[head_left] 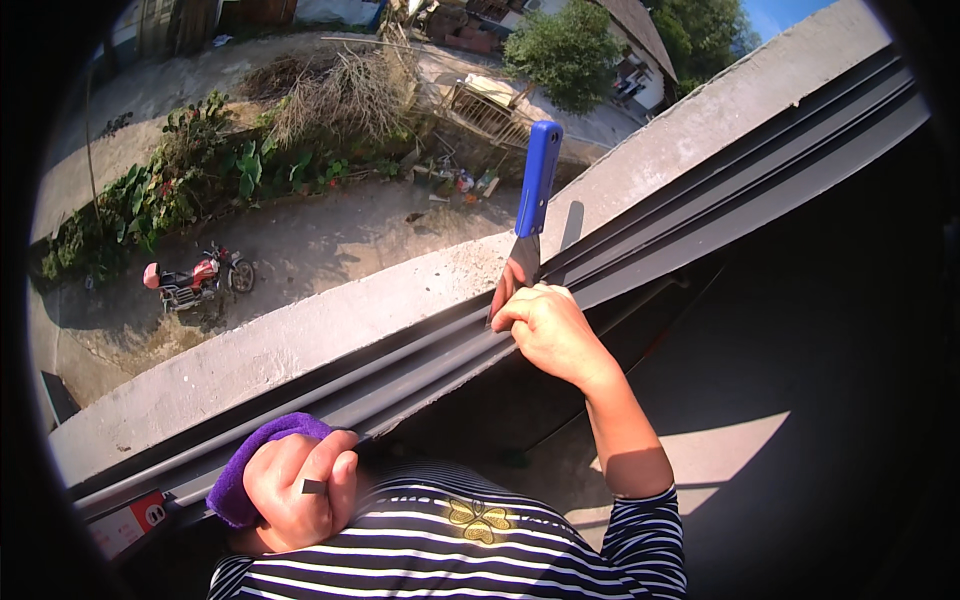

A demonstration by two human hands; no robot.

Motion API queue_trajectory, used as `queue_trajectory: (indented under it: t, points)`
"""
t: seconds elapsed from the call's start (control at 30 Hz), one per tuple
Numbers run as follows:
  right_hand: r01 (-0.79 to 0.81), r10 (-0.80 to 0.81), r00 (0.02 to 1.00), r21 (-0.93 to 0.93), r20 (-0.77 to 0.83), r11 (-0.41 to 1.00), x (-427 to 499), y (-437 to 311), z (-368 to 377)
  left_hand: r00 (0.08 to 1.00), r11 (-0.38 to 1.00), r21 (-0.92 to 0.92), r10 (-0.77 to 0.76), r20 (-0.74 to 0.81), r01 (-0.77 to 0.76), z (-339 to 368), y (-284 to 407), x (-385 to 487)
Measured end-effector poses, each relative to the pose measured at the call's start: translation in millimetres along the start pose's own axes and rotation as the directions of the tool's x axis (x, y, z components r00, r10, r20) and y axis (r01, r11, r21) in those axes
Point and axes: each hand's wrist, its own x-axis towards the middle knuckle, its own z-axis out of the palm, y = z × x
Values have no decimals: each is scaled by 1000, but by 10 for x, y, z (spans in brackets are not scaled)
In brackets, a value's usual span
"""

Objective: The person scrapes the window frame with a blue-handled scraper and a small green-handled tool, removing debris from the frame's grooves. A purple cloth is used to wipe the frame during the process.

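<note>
My right hand (551,326) pinches the metal blade of a putty knife (535,184), whose blue handle points up and away from me. The blade's lower end is at the grey metal window track (420,360); its exact contact is hidden by my fingers. At the lower left, my left hand (300,484) is closed on a purple cloth (238,480) beside the track. A small dark flat piece (313,487) sticks out between its fingers; what it belongs to is hidden.
A concrete ledge (337,322) runs along the track's outer side. Far below stands a red motorcycle (199,279) on a paved yard, near plants and a brushwood pile (345,94). A red and white label (131,525) lies at the track's left end.
</note>
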Motion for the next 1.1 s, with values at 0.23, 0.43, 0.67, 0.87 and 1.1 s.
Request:
queue_trajectory:
  t: [0.23,0.43,0.67,0.87,1.1]
  points:
    - [-44,50,963,29,-266,999,-196,44,-63,999,999,-12,-52,-11,52,9,20,2]
    - [-63,203,968,636,-150,769,-574,-555,207,995,996,8,-84,-57,84,31,54,-27]
    - [-13,-180,978,892,106,453,-663,-1084,601,988,998,-30,-67,-139,63,97,163,16]
    - [190,-337,940,895,-47,404,-616,-1336,758,987,974,-169,-158,-36,150,50,409,-53]
    - [493,-324,868,735,-377,465,-722,-1345,858,991,989,-82,-130,-31,127,68,648,-98]
